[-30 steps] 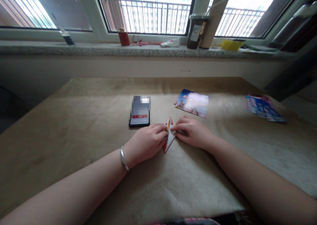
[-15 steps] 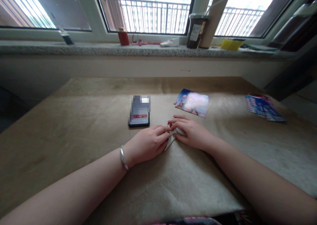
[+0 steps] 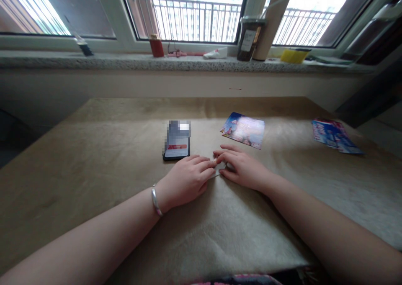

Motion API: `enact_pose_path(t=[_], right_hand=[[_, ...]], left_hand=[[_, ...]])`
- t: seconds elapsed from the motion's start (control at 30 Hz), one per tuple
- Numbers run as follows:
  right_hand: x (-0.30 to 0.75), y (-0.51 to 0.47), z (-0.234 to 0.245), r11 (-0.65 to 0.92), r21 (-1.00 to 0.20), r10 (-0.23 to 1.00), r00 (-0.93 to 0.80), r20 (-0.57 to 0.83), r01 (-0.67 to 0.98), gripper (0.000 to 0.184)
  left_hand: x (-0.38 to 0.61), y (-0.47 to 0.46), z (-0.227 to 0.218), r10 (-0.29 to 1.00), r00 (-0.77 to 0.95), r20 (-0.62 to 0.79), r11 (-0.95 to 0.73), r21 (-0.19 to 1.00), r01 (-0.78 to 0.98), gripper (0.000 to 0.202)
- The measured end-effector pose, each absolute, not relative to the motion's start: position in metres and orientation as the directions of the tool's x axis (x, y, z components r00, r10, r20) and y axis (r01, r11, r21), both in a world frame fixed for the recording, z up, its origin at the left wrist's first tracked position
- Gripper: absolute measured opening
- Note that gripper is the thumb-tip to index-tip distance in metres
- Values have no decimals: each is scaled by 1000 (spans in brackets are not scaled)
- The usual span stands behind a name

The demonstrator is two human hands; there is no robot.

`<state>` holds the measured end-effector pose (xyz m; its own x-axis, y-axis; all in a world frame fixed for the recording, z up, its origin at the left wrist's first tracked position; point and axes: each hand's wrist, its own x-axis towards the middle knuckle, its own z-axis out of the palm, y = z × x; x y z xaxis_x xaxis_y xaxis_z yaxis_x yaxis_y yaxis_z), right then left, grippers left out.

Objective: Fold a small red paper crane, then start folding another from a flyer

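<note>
Between my two hands lies a small piece of folded paper (image 3: 217,171), whitish on the side that shows. Much of it is hidden under the fingers. My left hand (image 3: 188,178), palm down with a silver bangle at the wrist, presses its fingertips together on the paper's left part. My right hand (image 3: 241,166) bends its fingers over the right part, thumb at the near edge. The fingertips of both hands nearly meet. Just beyond my left hand is a phone (image 3: 176,145) with a partly blurred screen. Past my right hand lie blue and pink printed sheets (image 3: 244,130).
More blue printed sheets (image 3: 336,137) lie at the right of the brown-covered table (image 3: 94,159). Along the stone windowsill (image 3: 125,62) stand a red container (image 3: 156,46), a dark lidded jar (image 3: 249,40), a cardboard tube (image 3: 270,21) and a yellow item (image 3: 294,56).
The paper's whitish corner that pointed toward me no longer shows; only a low, flat strip is visible. My left hand's fingers have shifted slightly away from me. My right hand has barely moved.
</note>
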<state>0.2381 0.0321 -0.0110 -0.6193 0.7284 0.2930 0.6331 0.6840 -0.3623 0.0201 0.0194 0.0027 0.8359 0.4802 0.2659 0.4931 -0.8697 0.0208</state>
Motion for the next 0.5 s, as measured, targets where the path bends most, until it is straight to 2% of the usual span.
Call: enact_pose_path(t=[0.23, 0.4, 0.5], right_hand=[[238, 31, -6, 677, -353, 735, -617, 281, 646, 20], [240, 31, -3, 697, -330, 717, -637, 283, 637, 23], [240, 32, -3, 723, -281, 691, -659, 297, 632, 22]], left_hand=[[19, 22, 3, 466, 842, 273, -875, 0, 484, 24], [18, 25, 1, 447, 831, 330, -858, -104, 502, 18], [17, 28, 1, 469, 826, 314, -843, -121, 525, 17]])
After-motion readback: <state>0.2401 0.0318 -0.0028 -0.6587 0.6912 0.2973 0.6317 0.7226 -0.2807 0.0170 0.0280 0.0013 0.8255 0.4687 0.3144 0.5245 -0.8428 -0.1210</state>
